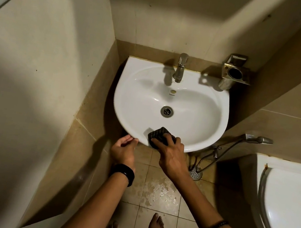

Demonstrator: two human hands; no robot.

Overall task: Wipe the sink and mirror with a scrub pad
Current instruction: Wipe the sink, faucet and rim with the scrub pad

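A white wall-mounted sink fills the middle of the view, with a metal tap at its back and a drain in the bowl. My right hand presses a dark scrub pad onto the sink's front rim, fingers spread over the pad. My left hand, with a black wristband, has loosely curled fingers and touches the sink's front-left edge with its fingertips; it holds nothing. No mirror is in view.
A metal holder is fixed to the wall at the sink's back right. A spray hose hangs right of the sink. The white toilet stands at the right. The tiled floor below is wet. My bare feet stand there.
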